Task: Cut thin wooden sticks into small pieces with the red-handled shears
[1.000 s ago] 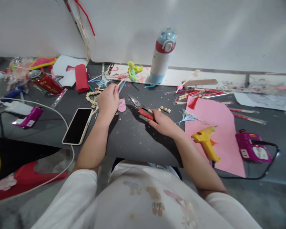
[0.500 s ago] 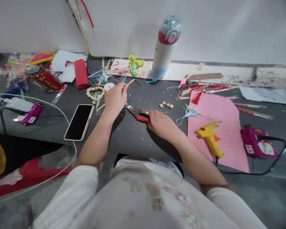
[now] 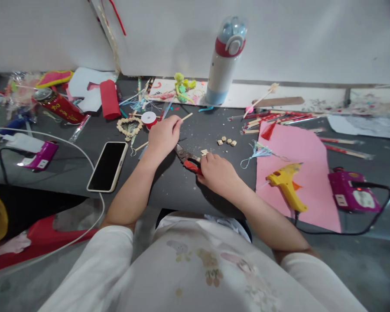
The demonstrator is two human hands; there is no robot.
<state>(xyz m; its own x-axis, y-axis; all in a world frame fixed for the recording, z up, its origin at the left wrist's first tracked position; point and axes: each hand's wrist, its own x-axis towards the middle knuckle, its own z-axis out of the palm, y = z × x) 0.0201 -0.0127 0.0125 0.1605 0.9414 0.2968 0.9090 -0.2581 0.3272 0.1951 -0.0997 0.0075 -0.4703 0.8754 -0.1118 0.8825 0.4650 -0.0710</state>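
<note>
My left hand [image 3: 164, 136] is closed around a thin wooden stick [image 3: 186, 117], whose tip pokes out past the fingers. My right hand [image 3: 217, 171] grips red-handled cutters [image 3: 191, 165]. Their metal jaws point up and left, close below my left hand, which partly hides the tips. Beside the right fingertips lie a few short cut stick pieces [image 3: 204, 152]. Farther back sit several small bundles of short sticks [image 3: 226, 141]. Left of my left hand are a white-topped spool with red thread [image 3: 148, 118] and a heart-shaped frame [image 3: 130, 127] made of small pale pieces.
A phone [image 3: 108, 167] lies at the left. At the back stands a white and blue bottle [image 3: 224, 65]. On the right, a yellow glue gun [image 3: 287, 184] rests on pink paper [image 3: 312, 173], near a purple power box [image 3: 354, 190]. A red can [image 3: 60, 106] is at far left.
My left hand has shifted slightly right with the stick. The cutters have turned a little and moved slightly left. Short stick pieces now show beside my right fingers, and more of the spool is visible.
</note>
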